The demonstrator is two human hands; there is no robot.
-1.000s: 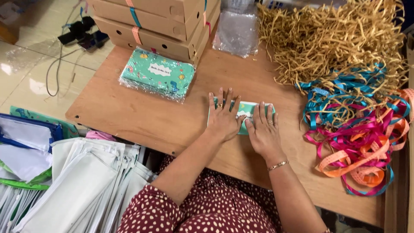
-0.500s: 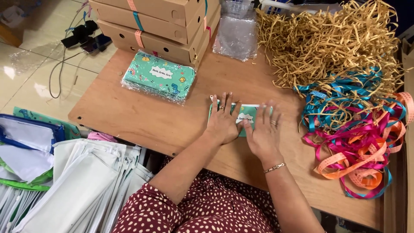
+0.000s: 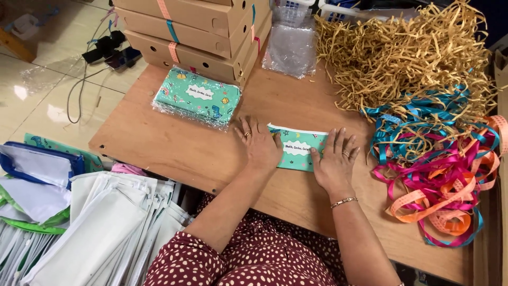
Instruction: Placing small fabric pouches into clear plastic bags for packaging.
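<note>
Hands lie flat on a green patterned paper sleeve (image 3: 297,152) near the middle of the wooden surface (image 3: 174,153): left hand (image 3: 261,143) on its left end, right hand (image 3: 334,164) on its right, each grip released with fingers spread. Just far-left sits a wrapped stack of matching sleeves (image 3: 197,97); ribbons (image 3: 439,175) lie right.
</note>
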